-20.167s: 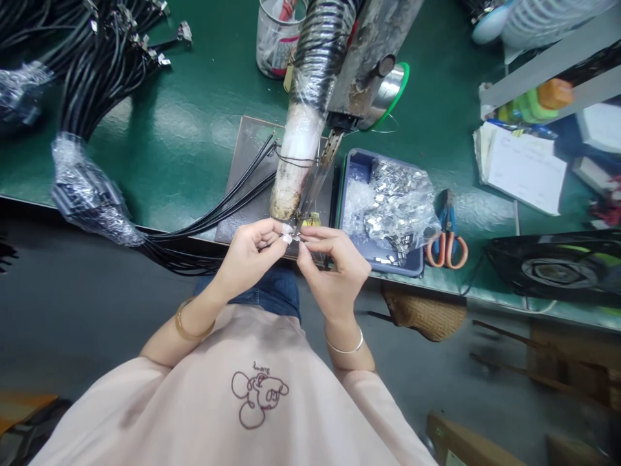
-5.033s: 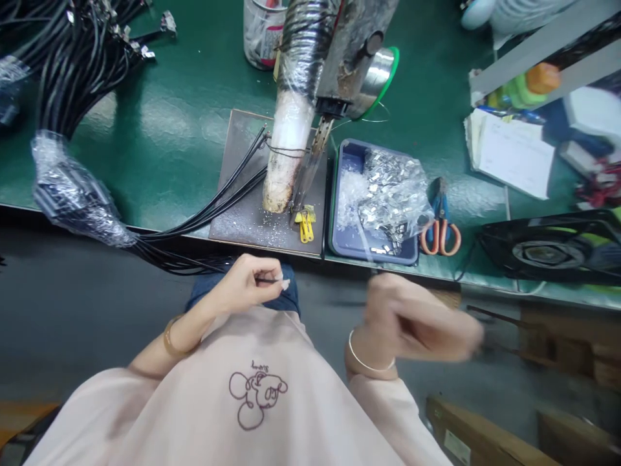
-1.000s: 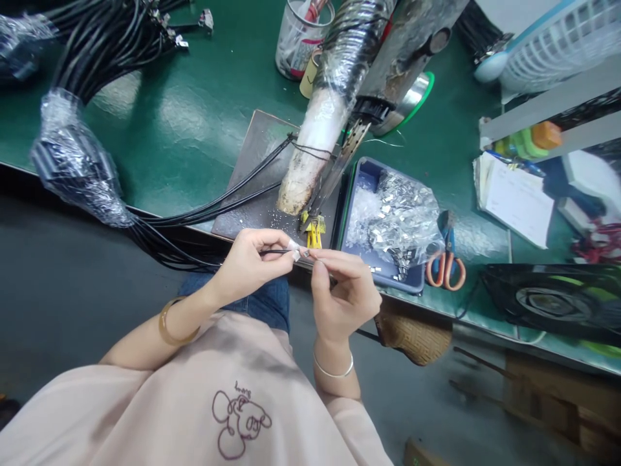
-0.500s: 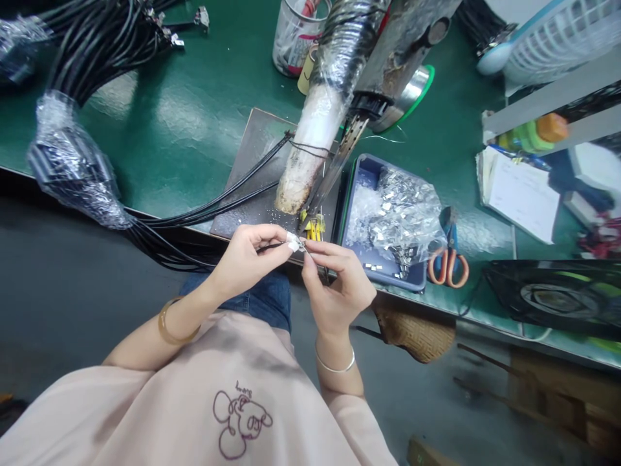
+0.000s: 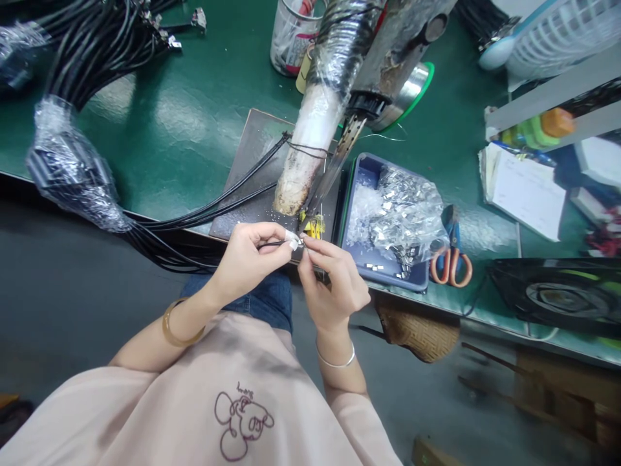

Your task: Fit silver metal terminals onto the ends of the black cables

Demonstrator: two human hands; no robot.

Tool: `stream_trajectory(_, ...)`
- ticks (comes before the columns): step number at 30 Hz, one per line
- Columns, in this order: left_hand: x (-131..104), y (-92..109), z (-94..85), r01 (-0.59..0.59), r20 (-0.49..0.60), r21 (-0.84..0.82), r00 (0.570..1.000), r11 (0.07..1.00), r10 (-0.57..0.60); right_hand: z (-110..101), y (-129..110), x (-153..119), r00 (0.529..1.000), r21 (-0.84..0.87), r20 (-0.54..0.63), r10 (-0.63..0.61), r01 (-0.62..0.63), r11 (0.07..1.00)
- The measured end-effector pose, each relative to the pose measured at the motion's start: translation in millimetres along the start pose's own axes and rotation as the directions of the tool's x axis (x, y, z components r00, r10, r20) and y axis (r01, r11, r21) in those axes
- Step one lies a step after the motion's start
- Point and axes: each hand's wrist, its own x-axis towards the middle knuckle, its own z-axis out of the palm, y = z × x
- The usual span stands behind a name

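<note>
My left hand (image 5: 252, 255), its fingertips wrapped in white tape, pinches the end of a black cable (image 5: 270, 244). My right hand (image 5: 332, 275) meets it at the fingertips, pinched on something small and thin that I cannot make out. A tiny metal piece shows between the two hands. Just beyond them lie yellow pieces (image 5: 315, 226) on a dark board (image 5: 252, 152). More black cables (image 5: 194, 217) run from a plastic-wrapped bundle (image 5: 72, 165) on the left toward the board.
A white-tipped tube (image 5: 310, 142) and a perforated metal rod (image 5: 347, 145) slant down over the board. Right of them sit a blue tray (image 5: 354, 220) with small metal parts in plastic, orange-handled scissors (image 5: 451, 265), a notebook (image 5: 526, 191) and a black fan-like device (image 5: 557, 298).
My right hand has shifted slightly left, its fingers more curled near the cable end. My left hand has barely moved. The whole view has shifted a little.
</note>
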Motion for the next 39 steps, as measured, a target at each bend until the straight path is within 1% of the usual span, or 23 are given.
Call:
stream_trajectory(6, 2.9, 5.4, 3.2, 0.019, -0.037, -0.022, 0.999, 1.000, -0.020, 3.3, -0.3, -0.3, 0.999, -0.068, -0.019, -0.038, 0.036, 0.997)
stream_trajectory(13, 5.6, 5.4, 1.6, 0.033, -0.028, -0.024, 0.999, 0.999, -0.034, 3.3, -0.3, 4.9, 1.000, -0.047, -0.003, -0.010, 0.010, 0.999)
stream_trajectory(23, 6.0, 8.5, -0.2, 0.020, -0.030, -0.014, 0.999, 1.000, -0.021, 2.2, -3.9, 9.7, 1.000, -0.047, 0.003, -0.010, 0.010, 0.999)
stream_trajectory(31, 6.7, 10.0, -2.3, 0.021, -0.008, -0.019, 1.000, 1.000, -0.021, -0.9, -5.7, 11.6, 1.000, -0.058, 0.025, -0.015, 0.017, 0.998)
stream_trajectory(36, 7.6, 8.3, -4.5, 0.041, 0.025, -0.007, 0.999, 0.999, -0.041, -1.8, -4.8, 11.2, 0.998, -0.069, 0.048, -0.041, 0.044, 0.997)
stream_trajectory(39, 7.7, 8.7, -3.8, 0.055, 0.021, -0.010, 0.998, 0.998, -0.055, -1.0, -4.7, 11.6, 0.998, -0.078, 0.047, -0.037, 0.041, 0.996)
